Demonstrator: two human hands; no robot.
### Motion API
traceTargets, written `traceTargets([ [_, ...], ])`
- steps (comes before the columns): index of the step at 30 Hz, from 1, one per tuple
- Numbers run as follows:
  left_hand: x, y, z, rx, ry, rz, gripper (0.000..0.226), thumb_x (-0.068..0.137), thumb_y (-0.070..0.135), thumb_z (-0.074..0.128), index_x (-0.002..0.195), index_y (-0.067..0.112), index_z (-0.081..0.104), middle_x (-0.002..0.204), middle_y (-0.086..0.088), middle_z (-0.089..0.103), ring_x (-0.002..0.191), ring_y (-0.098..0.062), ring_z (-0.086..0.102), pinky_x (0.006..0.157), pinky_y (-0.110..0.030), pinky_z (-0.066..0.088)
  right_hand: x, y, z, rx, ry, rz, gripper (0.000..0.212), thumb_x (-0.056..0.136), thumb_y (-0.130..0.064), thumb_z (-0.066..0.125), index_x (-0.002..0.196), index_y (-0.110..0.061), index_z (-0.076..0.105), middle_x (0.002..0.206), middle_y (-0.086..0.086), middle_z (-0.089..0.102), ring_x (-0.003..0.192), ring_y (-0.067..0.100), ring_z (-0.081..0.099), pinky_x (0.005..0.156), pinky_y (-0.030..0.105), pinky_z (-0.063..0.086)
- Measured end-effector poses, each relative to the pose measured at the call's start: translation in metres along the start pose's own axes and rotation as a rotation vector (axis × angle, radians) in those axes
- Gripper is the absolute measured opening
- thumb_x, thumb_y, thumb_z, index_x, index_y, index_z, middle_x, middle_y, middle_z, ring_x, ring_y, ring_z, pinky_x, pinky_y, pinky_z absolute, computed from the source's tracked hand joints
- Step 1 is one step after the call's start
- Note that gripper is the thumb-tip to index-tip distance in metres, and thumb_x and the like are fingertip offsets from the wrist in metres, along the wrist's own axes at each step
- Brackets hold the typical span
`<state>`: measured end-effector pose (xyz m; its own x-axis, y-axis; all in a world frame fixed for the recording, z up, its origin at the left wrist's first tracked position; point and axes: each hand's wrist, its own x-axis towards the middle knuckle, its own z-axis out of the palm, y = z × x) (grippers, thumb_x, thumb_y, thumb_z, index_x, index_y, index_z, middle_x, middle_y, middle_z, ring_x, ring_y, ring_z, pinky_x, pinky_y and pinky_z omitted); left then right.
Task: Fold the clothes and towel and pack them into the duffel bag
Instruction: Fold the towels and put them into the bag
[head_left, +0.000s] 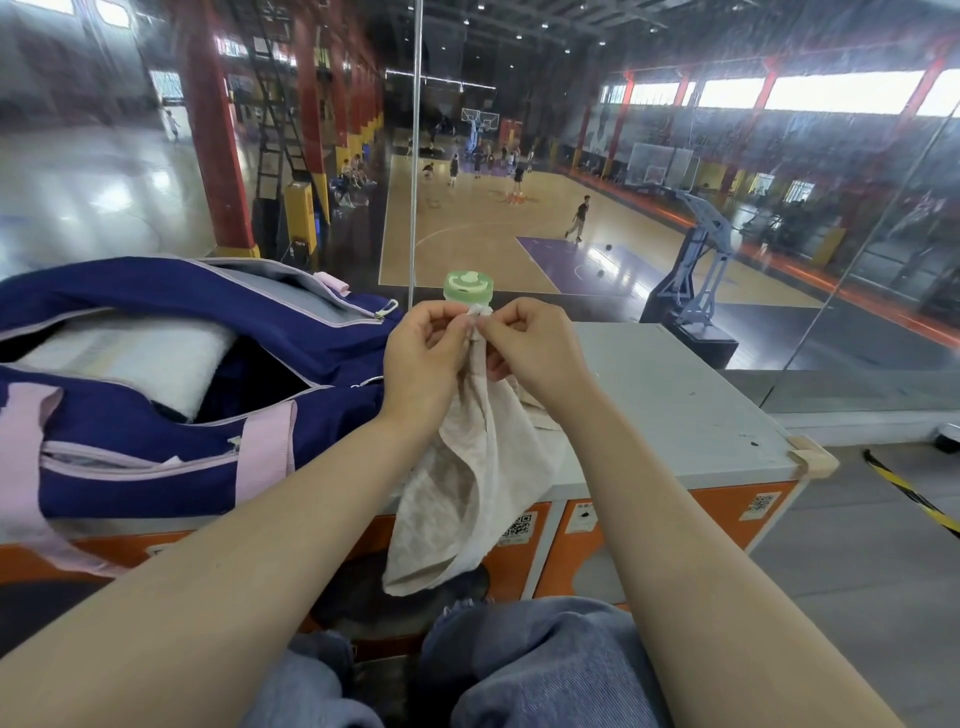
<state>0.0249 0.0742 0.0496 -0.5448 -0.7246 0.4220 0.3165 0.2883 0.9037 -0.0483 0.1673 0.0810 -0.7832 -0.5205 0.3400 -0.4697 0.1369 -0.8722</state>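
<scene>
The open duffel bag (156, 374) holds a folded white towel (135, 358). Both hands, left (426, 358) and right (535, 353), pinch a beige cloth's (467, 478) top corner; it hangs lengthwise straight down.

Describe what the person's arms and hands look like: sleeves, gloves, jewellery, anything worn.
Both forearms are bare up to the frame's edge; no sleeve shows. The left hand and right hand wear no gloves, and no watch, bracelet or ring is visible on wrists or fingers. Fingernails look short and unpainted, as far as they show.
</scene>
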Motion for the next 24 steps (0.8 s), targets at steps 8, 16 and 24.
traceTargets([
  [8, 0.001, -0.004, 0.0, -0.02, -0.043, -0.042, 0.01, 0.093, 0.015, 0.062, 0.101, 0.013, 0.068, 0.094, 0.003, 0.07, 0.082, 0.0, 0.066, 0.072, -0.014, 0.052, -0.002, 0.003, -0.001, 0.163, -0.088, 0.078, 0.018, 0.09, -0.005, 0.054, 0.077, -0.002, 0.065, 0.064, 0.008, 0.068, 0.057, 0.02, 0.068, 0.06, 0.033, 0.058],
  [16, -0.001, -0.002, -0.002, -0.08, -0.162, -0.067, 0.017, 0.093, 0.011, 0.061, 0.107, 0.018, 0.067, 0.099, 0.005, 0.072, 0.089, -0.004, 0.069, 0.074, -0.016, 0.053, 0.003, 0.014, -0.008, 0.106, -0.078, -0.063, 0.024, 0.09, -0.012, 0.064, 0.114, -0.015, 0.062, 0.07, 0.007, 0.068, 0.061, 0.021, 0.068, 0.065, 0.038, 0.062],
  [24, -0.004, 0.009, -0.01, 0.276, -0.324, -0.133, 0.027, 0.089, 0.017, 0.063, 0.114, 0.025, 0.057, 0.104, 0.017, 0.061, 0.097, -0.002, 0.059, 0.067, -0.01, 0.042, 0.012, 0.005, -0.029, -0.015, 0.139, -0.129, 0.006, 0.086, -0.022, 0.066, 0.086, -0.029, 0.067, 0.076, -0.006, 0.062, 0.071, 0.014, 0.06, 0.067, 0.04, 0.06],
])
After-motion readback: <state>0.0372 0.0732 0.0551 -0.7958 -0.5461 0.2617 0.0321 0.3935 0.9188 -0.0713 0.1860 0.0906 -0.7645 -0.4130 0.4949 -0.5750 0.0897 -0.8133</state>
